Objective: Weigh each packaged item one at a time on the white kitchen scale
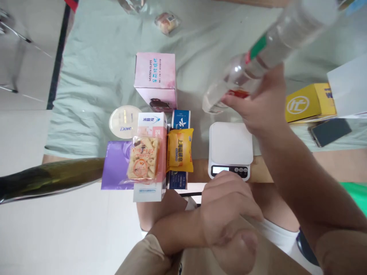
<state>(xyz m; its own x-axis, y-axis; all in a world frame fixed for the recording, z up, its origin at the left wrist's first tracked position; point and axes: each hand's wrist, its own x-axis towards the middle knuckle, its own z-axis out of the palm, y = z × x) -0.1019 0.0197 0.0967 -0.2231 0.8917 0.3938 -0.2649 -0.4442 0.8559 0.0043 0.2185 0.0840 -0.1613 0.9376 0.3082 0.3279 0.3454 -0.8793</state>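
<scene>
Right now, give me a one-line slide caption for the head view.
Right hand lifts a clear plastic bottle above a white kitchen scale; left hand rests by its buttons.

"Dove" on round white lid (pixel 125 121); "WOODEN GLASS" on pink box (pixel 155 76); other print too small to read.
</scene>
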